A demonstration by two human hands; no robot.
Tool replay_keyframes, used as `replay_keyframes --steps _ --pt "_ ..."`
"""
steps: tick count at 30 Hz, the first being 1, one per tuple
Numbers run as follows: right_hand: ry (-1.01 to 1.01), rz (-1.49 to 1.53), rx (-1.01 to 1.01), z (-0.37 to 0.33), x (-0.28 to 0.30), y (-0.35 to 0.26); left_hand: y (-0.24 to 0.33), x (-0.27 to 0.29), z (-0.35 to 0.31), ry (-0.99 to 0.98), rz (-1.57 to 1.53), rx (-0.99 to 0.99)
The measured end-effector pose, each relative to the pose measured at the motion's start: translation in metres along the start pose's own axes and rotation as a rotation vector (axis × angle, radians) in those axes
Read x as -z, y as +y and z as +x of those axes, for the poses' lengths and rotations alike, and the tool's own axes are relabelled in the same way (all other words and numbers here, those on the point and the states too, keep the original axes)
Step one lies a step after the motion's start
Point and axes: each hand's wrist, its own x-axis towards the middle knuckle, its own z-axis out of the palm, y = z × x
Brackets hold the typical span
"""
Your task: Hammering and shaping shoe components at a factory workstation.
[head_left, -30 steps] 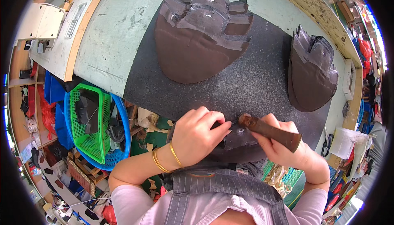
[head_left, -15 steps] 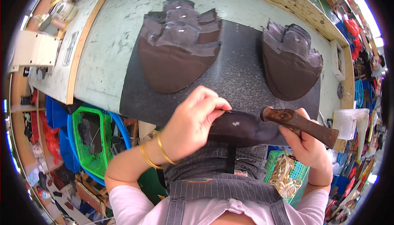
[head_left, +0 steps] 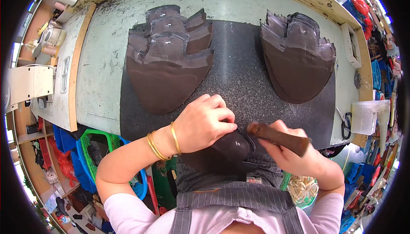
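My left hand (head_left: 205, 125), gold bangles at its wrist, pinches the edge of a dark brown shoe upper piece (head_left: 230, 146) at the near edge of the black mat. The piece bends down over my lap, and its underside is hidden. My right hand (head_left: 290, 150) is closed round a hammer (head_left: 279, 139); the rusty brown head sits above my fingers, its round face toward the piece, and the handle is mostly hidden. Whether my right fingertips also touch the piece, I cannot tell. Beyond my hands lie a left stack of brown upper pieces (head_left: 166, 78) and a right stack (head_left: 299, 69).
The black mat (head_left: 235, 69) lies on a pale worktable (head_left: 104, 76) with wooden rims. At the right are black-handled scissors (head_left: 346, 125) and a clear plastic container (head_left: 364, 118). Below the table stand a green basket (head_left: 87, 144) and a basket of pale strips (head_left: 302, 188).
The piece has turned and shifted left and down. My right hand and the hammer have come left, nearer my left hand. My view has shifted, so the stacks sit further left.
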Motion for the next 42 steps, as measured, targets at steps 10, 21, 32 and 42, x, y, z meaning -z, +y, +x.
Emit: replay_keyframes --steps 10,21,32,42 --pt "-0.222 -0.149 0.018 0.017 -0.004 -0.007 0.002 -0.004 -0.012 0.111 0.204 -0.087" --pt "-0.077 0.052 -0.022 0.018 -0.004 -0.005 0.002 -0.008 -0.019 0.167 0.239 -0.070" --pt "-0.162 -0.208 0.227 0.031 0.000 -0.008 0.011 -0.007 -0.018 0.153 0.293 -0.107" --pt "-0.240 -0.308 0.256 0.037 0.003 -0.014 0.022 -0.014 -0.023 0.161 0.431 -0.066"
